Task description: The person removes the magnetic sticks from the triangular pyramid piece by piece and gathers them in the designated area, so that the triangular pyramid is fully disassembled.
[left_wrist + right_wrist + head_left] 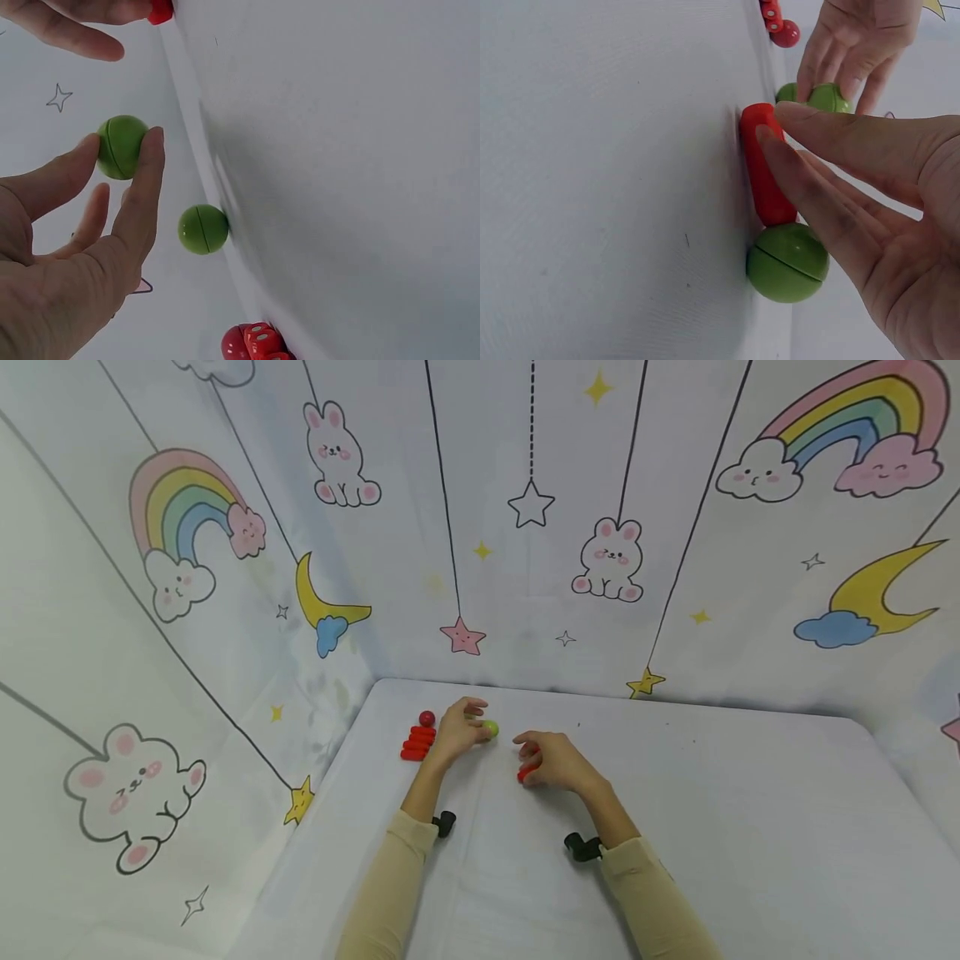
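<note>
My left hand [459, 732] pinches a green ball [122, 147] between thumb and fingertip; a seam line runs round the ball. A second green ball [203, 229] rests on the table beside that hand. To the right, my right hand [558, 762] holds a short red stick [767, 169] near one end, thumb and forefinger on it. The stick lies along the tabletop. At its other end sits another green ball [788, 262], apparently touching it; the right hand hides this ball in the head view.
Several red sticks [417, 743] lie in a row left of my left hand, with a dark red ball [427, 718] just beyond them. A white cloth covers the table [712, 827]. Behind and to the left hang printed curtains [525, 568], meeting the table's far edge.
</note>
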`<state>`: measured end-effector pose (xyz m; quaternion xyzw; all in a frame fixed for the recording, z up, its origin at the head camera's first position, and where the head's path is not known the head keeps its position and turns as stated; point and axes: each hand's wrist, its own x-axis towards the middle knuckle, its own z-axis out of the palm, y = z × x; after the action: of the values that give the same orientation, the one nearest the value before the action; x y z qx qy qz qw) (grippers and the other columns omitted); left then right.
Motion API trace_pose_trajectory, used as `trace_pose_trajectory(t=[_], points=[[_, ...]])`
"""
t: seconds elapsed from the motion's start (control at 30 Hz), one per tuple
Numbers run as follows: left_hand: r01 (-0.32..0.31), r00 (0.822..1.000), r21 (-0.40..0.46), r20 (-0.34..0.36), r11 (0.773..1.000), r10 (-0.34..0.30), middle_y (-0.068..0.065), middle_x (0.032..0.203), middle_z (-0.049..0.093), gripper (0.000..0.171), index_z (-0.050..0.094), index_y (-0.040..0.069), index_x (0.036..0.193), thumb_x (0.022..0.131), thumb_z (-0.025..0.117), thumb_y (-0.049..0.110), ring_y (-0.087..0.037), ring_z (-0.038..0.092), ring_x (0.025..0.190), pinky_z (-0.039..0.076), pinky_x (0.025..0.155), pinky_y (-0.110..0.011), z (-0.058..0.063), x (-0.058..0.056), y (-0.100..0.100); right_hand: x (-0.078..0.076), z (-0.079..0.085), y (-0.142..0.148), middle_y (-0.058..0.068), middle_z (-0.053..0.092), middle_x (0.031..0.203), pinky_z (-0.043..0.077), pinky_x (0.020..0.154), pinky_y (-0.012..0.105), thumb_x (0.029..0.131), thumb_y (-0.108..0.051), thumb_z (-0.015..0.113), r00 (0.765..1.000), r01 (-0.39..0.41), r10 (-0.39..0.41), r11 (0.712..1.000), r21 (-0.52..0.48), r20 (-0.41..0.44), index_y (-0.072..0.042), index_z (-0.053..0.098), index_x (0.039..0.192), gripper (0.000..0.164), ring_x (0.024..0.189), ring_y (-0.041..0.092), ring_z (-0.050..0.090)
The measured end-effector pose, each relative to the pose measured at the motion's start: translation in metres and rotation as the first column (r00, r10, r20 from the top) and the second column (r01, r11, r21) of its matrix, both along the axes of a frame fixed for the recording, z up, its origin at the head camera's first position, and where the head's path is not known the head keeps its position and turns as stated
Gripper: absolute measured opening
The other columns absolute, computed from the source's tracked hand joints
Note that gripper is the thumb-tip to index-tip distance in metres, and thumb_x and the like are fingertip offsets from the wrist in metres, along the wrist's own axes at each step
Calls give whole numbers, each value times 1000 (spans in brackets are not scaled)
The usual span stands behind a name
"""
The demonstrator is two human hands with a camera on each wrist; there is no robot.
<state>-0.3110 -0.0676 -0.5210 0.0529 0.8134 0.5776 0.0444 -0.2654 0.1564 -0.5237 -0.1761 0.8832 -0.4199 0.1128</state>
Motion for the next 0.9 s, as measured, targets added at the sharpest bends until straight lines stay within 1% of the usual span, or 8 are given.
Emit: trace_pose_trajectory(t=[0.1, 0.2, 0.37, 0.47, 0.57, 0.7, 0.8, 0.9], points=[[-15, 1000, -18, -10, 1000, 15, -27, 138, 57, 53, 59, 0, 137, 88, 77, -5, -34, 66, 119, 61, 88, -38, -2, -4, 3, -1, 0, 2, 11, 72, 114, 61, 73, 31, 77, 5, 89, 1000, 6, -7, 1000, -5, -19, -2, 64, 137, 66, 91, 15, 73], [-30, 999, -22, -16, 999, 30, -27, 138, 57, 52, 59, 0, 137, 89, 77, -5, -34, 66, 118, 62, 87, -37, -3, -7, 6, -2, 0, 5, 12, 72, 114, 60, 71, 31, 78, 4, 88, 999, 25, -26, 999, -21, -37, -3, 65, 137, 64, 92, 16, 74], [-72, 997, -3, -27, 997, 72, -28, 136, 57, 53, 58, -1, 138, 89, 76, -7, -36, 66, 118, 62, 86, -38, -3, -11, 12, -5, 2, 14, 11, 74, 111, 59, 75, 34, 79, 1, 88, 993, 81, -81, 997, -3, -89, -5, 67, 135, 60, 96, 23, 71], [-98, 995, 18, -30, 995, 99, -27, 134, 57, 53, 58, -2, 137, 87, 77, -9, -36, 67, 117, 62, 85, -37, -6, -15, 16, -6, 2, 21, 9, 74, 109, 58, 78, 37, 78, -1, 89, 988, 106, -102, 994, 31, -120, -6, 68, 134, 60, 97, 23, 69], [-119, 992, 23, -45, 993, 120, -27, 131, 58, 54, 60, -2, 135, 85, 77, -11, -37, 68, 114, 63, 82, -37, -10, -19, 19, -7, 2, 27, 8, 73, 109, 58, 83, 41, 77, -2, 90, 986, 116, -108, 992, 54, -127, -6, 68, 134, 62, 100, 24, 67], [-153, 985, -1, -85, 988, 152, -27, 128, 58, 54, 60, -3, 133, 83, 76, -11, -38, 69, 111, 63, 79, -38, -14, -24, 23, -8, 1, 34, 8, 73, 112, 57, 89, 46, 77, -3, 90, 989, 120, -112, 989, 81, -101, -4, 67, 134, 62, 105, 27, 67], [-180, 979, -12, -101, 984, 178, -26, 127, 58, 54, 60, -3, 133, 82, 75, -11, -37, 70, 111, 63, 80, -38, -15, -28, 28, -8, 1, 37, 9, 72, 114, 58, 88, 45, 78, -3, 88, 991, 123, -117, 988, 90, -69, -4, 66, 135, 61, 107, 27, 68], [-195, 975, -12, -113, 981, 193, -26, 125, 57, 54, 60, -4, 132, 81, 74, -12, -38, 70, 109, 62, 80, -39, -15, -32, 32, -7, 1, 38, 10, 71, 115, 61, 84, 42, 79, -2, 88, 992, 124, -121, 989, 80, -39, -4, 64, 137, 62, 106, 26, 71]])
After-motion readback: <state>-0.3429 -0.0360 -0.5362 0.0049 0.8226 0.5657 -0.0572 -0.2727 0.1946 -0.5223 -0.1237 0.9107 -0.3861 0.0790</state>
